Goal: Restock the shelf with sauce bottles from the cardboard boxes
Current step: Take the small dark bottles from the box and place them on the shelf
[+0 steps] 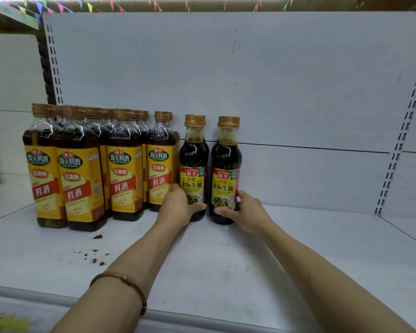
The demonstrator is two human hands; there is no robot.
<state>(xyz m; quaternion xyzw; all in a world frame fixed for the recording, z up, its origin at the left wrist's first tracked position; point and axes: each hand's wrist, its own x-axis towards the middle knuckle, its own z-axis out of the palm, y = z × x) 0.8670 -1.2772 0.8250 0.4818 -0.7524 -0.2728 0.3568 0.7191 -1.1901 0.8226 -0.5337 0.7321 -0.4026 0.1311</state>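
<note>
White shelf (pixel 298 248), cluster of yellow-labelled bottles (pixel 94 169) at left, two dark sauce bottles (pixel 193 152) beside them

Bare forearms, copper wire bracelet (pixel 127 283)

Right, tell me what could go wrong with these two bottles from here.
1. The left hand and right hand each grip a soy sauce bottle low down; a tall bottle pushed from the base may tip.
2. The left bottle stands close to the cooking wine bottles; sliding it could knock them.
</note>
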